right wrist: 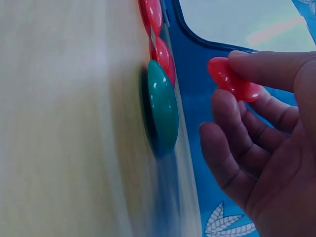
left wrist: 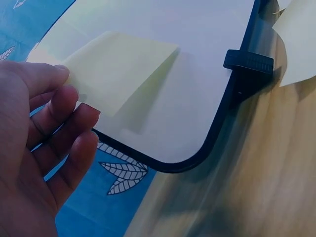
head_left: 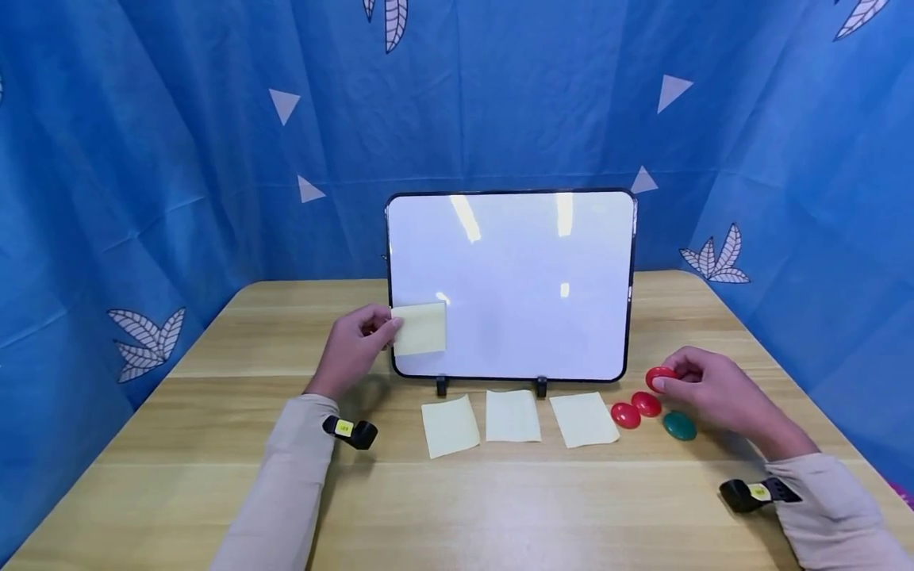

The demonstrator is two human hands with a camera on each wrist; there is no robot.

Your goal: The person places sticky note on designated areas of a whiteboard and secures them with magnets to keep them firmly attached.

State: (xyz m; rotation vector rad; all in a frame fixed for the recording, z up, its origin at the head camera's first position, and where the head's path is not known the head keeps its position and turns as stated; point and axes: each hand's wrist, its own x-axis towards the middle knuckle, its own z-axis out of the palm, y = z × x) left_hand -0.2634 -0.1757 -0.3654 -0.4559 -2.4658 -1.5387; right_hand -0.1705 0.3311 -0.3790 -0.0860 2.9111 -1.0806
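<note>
My left hand (head_left: 359, 345) pinches the left edge of a pale yellow sticky note (head_left: 420, 329) between thumb and fingers. The note lies over the lower left of a black-framed whiteboard (head_left: 521, 301); in the left wrist view its far corner casts a shadow on the board. On the right, my right hand (head_left: 721, 388) holds a red round magnet (right wrist: 232, 81) between thumb and fingertips, raised above the table. Two more red magnets (head_left: 625, 415) and one green magnet (head_left: 679, 426) lie on the table just below that hand.
Three more sticky notes (head_left: 512, 416) lie in a row on the wooden table (head_left: 457, 507) before the whiteboard. Small black feet (head_left: 441, 386) prop the board's lower edge. Blue patterned curtain (head_left: 178, 159) surrounds the table's back and sides.
</note>
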